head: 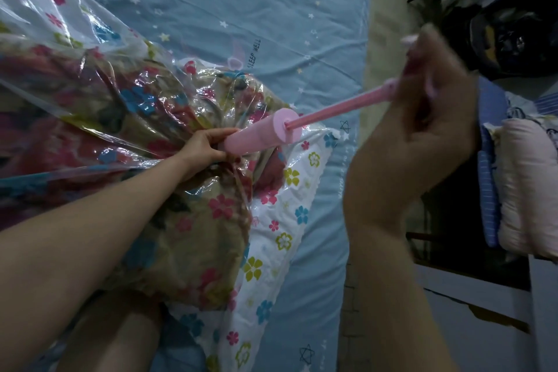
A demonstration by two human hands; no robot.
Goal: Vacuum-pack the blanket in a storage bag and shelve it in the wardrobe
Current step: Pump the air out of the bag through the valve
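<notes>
A clear storage bag [90,48] printed with coloured flowers lies on the bed, with a brownish floral blanket [196,251] bunched inside it. A pink hand pump [259,133] stands on the bag, its cylinder tilted toward me. My left hand [205,145] grips the base of the cylinder where it meets the bag. The pump's pink rod [338,109] is drawn far out. My right hand [428,100] grips the pump's handle at the rod's end, raised and slightly blurred.
The bag lies on a blue star-print bedsheet [256,9]. A pale mattress edge [380,24] runs down the right. Beyond it are dark clutter [513,33], a pink and blue striped pillow [522,184] and a white cabinet [483,311]. My knee [114,335] shows at the bottom.
</notes>
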